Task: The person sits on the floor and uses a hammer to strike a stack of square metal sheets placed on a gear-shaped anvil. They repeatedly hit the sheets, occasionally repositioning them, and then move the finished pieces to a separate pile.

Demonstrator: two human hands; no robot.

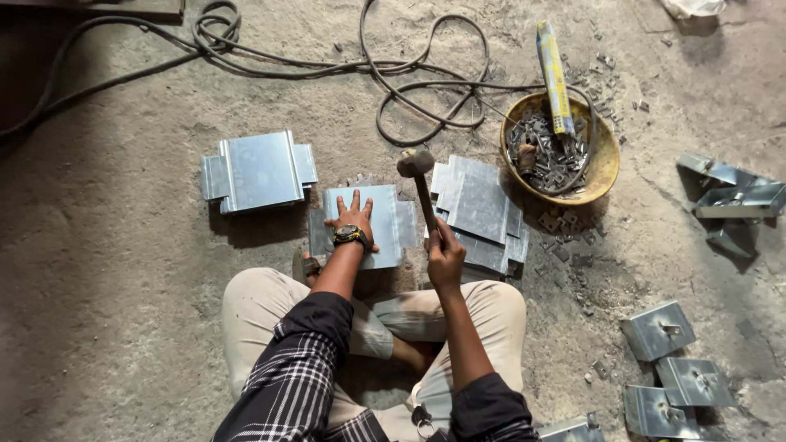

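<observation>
Yellow tube package [554, 78] in basin [607, 160] | left hand [354, 219] on sheet [391, 221] | right hand [444, 255] grips hammer [417, 176]

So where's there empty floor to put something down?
Bare floor lies left of the left sheet stack, below the cables. It is crowded right of the hammer: another stack, the yellow bowl, scattered bits and brackets.
</observation>
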